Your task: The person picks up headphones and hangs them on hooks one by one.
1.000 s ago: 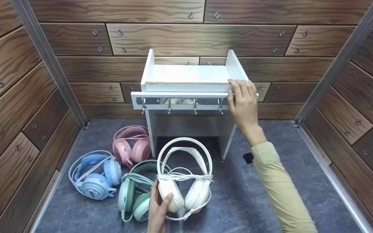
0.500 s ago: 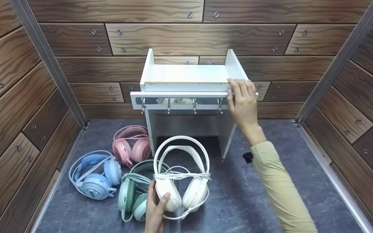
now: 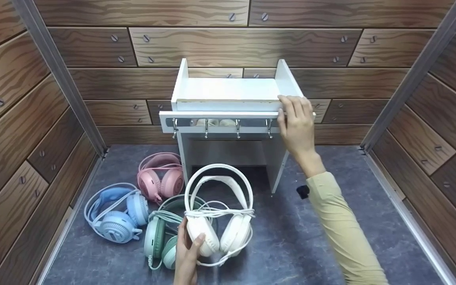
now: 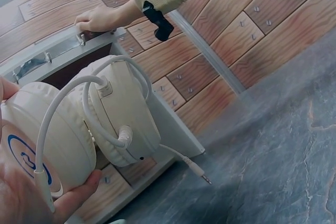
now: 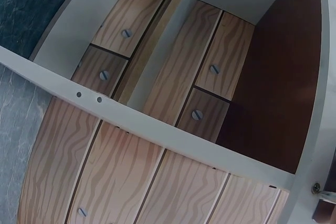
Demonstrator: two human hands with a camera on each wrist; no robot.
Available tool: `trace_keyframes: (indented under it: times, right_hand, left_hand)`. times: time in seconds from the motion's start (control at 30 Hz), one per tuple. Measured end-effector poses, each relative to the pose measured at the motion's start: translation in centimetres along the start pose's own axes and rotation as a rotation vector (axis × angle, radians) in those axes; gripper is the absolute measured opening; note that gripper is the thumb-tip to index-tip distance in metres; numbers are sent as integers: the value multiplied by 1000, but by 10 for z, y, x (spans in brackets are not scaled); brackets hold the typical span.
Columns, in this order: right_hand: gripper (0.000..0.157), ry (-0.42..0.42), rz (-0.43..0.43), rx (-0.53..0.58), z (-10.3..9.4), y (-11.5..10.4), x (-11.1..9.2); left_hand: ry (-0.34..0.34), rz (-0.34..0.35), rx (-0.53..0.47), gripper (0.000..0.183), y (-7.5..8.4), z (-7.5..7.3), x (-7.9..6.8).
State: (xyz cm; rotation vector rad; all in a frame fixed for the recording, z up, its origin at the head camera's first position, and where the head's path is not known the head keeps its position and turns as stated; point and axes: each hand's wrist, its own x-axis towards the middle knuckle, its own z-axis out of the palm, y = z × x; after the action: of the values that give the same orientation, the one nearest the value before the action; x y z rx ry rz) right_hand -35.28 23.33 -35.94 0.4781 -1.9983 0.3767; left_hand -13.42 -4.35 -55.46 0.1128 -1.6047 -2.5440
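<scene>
The left hand [image 3: 187,255], bent round one cup [image 3: 207,229], held the white headset [image 3: 236,235] in front of the rack [image 3: 232,89]. The right hand [image 3: 298,128] gripped the hook bar [image 3: 222,114] near its right end. Held on one side only, the headset might tip, and its loose plug [image 4: 196,169] might snag.

Small booth [image 3: 244,47], most like a staged work bay; the exact kind of premises cannot be told. Wood-patterned walls [image 3: 18,130] with repeated slotted screw heads [image 3: 265,16] close three sides; grey metal posts [image 3: 61,79] stand in the corners, and pale strips [image 3: 414,233] edge the dark, stone-patterned floor [image 3: 299,245].
</scene>
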Motion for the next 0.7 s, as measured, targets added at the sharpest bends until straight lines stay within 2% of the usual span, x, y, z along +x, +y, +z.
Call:
trace_keyframes:
  times: [0.7]
  right_hand:
    - [35, 15, -25, -6, 1, 1, 0]
  left_hand:
    - [21, 30, -3, 71, 9, -7, 1]
